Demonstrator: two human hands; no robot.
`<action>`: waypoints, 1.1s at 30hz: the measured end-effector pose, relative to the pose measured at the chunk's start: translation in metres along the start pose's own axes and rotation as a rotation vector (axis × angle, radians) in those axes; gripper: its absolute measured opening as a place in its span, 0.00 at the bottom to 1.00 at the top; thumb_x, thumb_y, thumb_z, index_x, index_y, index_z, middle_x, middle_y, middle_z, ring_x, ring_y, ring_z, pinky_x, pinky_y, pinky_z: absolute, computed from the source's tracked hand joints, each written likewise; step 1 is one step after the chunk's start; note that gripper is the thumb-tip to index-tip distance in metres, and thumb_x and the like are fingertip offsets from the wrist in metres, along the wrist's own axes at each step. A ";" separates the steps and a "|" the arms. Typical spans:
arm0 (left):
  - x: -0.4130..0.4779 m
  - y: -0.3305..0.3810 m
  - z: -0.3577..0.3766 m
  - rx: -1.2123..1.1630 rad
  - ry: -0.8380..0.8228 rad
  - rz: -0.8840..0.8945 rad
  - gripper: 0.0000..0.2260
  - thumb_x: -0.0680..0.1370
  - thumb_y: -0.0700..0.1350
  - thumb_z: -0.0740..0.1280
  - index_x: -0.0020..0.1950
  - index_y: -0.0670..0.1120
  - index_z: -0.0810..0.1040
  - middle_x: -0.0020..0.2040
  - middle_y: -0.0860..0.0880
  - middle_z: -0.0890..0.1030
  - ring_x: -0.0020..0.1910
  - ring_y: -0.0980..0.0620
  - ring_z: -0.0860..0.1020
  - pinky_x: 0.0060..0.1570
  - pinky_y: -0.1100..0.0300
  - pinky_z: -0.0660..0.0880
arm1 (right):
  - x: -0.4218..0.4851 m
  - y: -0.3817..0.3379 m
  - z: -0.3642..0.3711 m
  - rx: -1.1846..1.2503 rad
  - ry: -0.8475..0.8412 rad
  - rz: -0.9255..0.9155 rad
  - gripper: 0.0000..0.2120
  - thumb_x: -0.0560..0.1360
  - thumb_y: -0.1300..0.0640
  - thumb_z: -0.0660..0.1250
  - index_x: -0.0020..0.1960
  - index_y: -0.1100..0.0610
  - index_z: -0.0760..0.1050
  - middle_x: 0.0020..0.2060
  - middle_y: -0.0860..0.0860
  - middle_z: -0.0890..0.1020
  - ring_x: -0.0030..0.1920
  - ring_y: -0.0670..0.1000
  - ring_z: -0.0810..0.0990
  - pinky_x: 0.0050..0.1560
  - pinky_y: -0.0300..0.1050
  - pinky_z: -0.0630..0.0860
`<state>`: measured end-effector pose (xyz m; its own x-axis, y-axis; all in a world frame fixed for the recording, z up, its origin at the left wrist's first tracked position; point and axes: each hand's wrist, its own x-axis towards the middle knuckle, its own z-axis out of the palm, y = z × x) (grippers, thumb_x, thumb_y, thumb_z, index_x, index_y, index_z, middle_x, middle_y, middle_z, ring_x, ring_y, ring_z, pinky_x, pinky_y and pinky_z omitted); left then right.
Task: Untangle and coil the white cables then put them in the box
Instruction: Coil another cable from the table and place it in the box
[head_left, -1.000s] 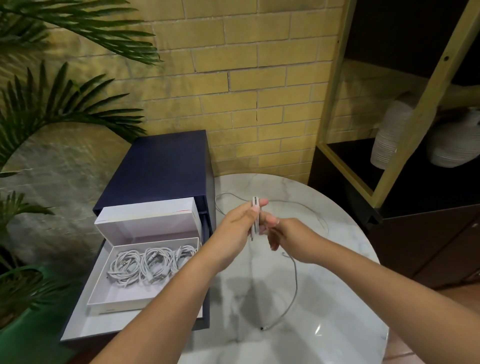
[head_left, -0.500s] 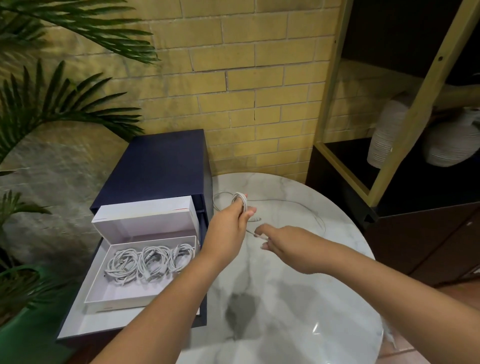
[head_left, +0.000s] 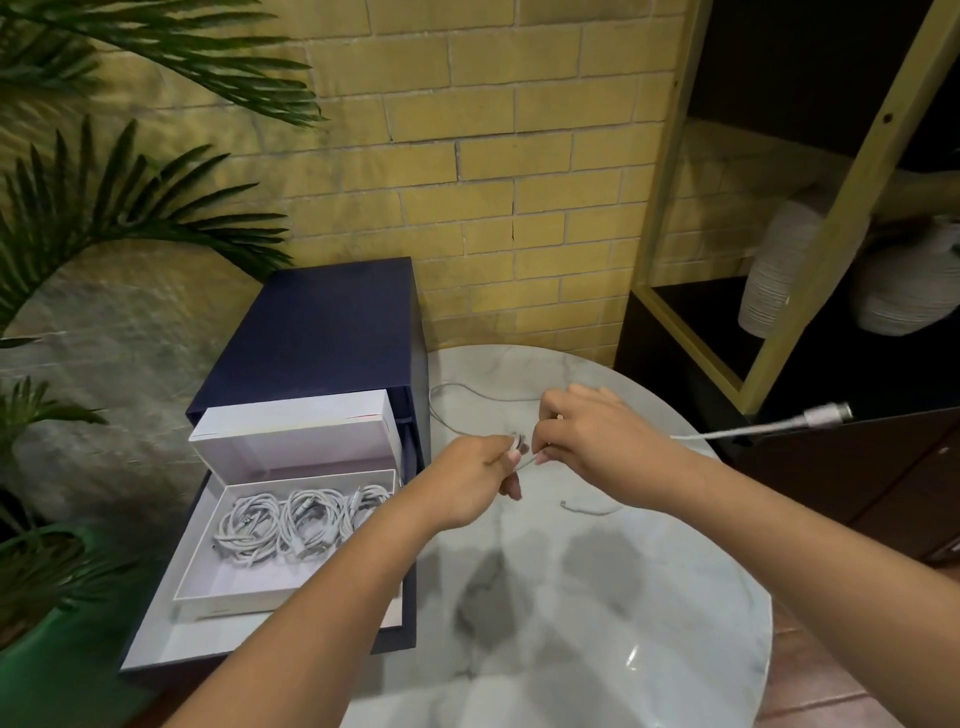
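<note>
My left hand grips a small coil of white cable above the round marble table. My right hand pinches the same cable just right of the coil. The cable's free end with its connector swings in the air at the right. A loose stretch of cable lies on the table behind my hands, and another short end lies below my right wrist. The open white box on the left holds three coiled white cables.
The white box sits on the pulled-out drawer of a dark blue cabinet beside the table. Palm fronds hang at the left. A dark shelf unit with a yellow frame holds white vases at the right.
My right hand has gone round the coil and come back beside my left hand, laying on another loop. The free end has whipped up off the table to the right.
</note>
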<state>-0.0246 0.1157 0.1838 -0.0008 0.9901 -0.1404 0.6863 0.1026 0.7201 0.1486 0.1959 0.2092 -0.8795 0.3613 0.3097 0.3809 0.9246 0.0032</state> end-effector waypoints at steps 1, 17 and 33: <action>0.000 -0.002 -0.001 -0.039 -0.012 -0.017 0.17 0.83 0.49 0.54 0.46 0.42 0.78 0.38 0.54 0.81 0.45 0.46 0.78 0.52 0.51 0.73 | 0.000 0.000 0.000 -0.015 0.026 -0.003 0.04 0.74 0.51 0.69 0.45 0.51 0.80 0.41 0.48 0.75 0.41 0.52 0.72 0.38 0.47 0.66; -0.012 0.016 -0.010 -0.501 -0.198 -0.029 0.17 0.84 0.49 0.53 0.47 0.44 0.78 0.27 0.54 0.65 0.30 0.56 0.70 0.38 0.68 0.70 | 0.003 -0.001 -0.001 0.300 0.086 0.101 0.10 0.78 0.54 0.63 0.49 0.56 0.82 0.45 0.49 0.71 0.40 0.50 0.73 0.37 0.44 0.72; 0.000 0.015 -0.005 -0.557 0.038 -0.034 0.17 0.84 0.49 0.53 0.39 0.46 0.73 0.28 0.53 0.70 0.34 0.53 0.70 0.37 0.67 0.68 | -0.002 -0.019 0.018 1.202 0.071 0.566 0.17 0.75 0.67 0.66 0.59 0.52 0.70 0.44 0.49 0.81 0.43 0.45 0.79 0.45 0.33 0.74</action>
<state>-0.0179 0.1177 0.1982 -0.0496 0.9871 -0.1523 0.1978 0.1591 0.9672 0.1381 0.1801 0.1911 -0.6537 0.7558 0.0382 0.1674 0.1937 -0.9667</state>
